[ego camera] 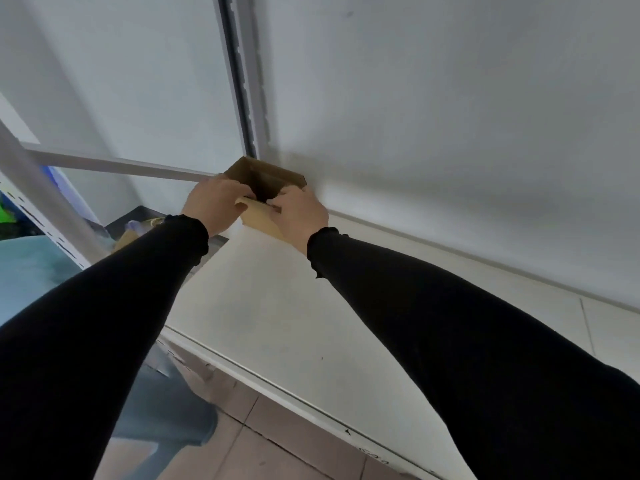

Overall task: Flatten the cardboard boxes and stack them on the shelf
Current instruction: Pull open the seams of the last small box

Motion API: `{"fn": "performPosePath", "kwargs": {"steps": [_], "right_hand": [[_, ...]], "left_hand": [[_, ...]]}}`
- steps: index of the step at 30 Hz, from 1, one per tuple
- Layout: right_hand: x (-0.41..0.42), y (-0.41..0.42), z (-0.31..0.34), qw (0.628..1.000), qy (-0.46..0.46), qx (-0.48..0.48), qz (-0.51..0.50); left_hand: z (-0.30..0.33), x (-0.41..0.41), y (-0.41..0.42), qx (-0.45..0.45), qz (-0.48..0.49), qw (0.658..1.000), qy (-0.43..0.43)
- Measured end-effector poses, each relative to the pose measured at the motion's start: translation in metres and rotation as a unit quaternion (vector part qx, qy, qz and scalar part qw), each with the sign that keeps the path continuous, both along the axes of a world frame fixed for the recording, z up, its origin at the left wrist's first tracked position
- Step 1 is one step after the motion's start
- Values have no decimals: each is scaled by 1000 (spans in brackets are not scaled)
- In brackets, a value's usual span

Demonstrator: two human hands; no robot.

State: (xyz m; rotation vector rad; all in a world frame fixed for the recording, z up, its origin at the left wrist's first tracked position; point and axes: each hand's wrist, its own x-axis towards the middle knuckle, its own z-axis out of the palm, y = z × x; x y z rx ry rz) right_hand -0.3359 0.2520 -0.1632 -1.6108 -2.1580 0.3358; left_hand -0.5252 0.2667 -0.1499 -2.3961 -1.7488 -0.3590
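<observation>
A small brown cardboard box (266,174) stands at the far corner of the white shelf board (277,317), against the wall, its top open and dark inside. My left hand (213,206) grips its near left edge and flap. My right hand (301,213) grips the near right side, fingers curled over the rim. A light-coloured flap (258,220) of the box hangs toward me between the two hands. Both arms wear black sleeves.
A white metal upright (247,81) rises behind the box against the white wall. A slotted shelf post (52,209) slants at the left, with a dark bin and clutter below it. Tiled floor (263,455) lies under the shelf's front edge.
</observation>
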Motion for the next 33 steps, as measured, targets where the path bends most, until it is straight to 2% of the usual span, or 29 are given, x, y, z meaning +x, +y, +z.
{"fn": "performPosePath", "kwargs": {"steps": [4,6,9,12,15,17,21,25,28,31,32,33], "right_hand": [[9,-14,-15,998,41,28,-26],[31,-28,-13,996,73,32,-25],[82,-58,2,984,174,-5,-25],[146,-95,25,955,284,-59,-53],[213,-138,39,927,343,-108,-107],[254,-177,47,926,330,-120,-142],[323,-283,56,940,313,-58,-123],[365,-374,41,949,279,-139,-38],[389,-400,23,951,255,-169,-42],[401,-399,14,952,251,-161,-63],[403,-394,13,950,257,-163,-70],[406,-389,12,946,267,-170,-73]], "left_hand": [[-7,-7,0,47,-10,998,37],[-2,-7,-8,27,-12,999,45],[20,16,-37,-30,-61,997,29],[44,77,-89,-123,-93,985,-79],[62,155,-154,-246,-86,939,-225],[65,207,-194,-284,-58,901,-323],[55,295,-250,-297,1,879,-374],[39,352,-281,-372,27,819,-436],[30,381,-291,-401,55,816,-414],[26,397,-289,-390,75,823,-405],[27,399,-287,-377,75,834,-397],[28,399,-287,-340,69,860,-374]]}}
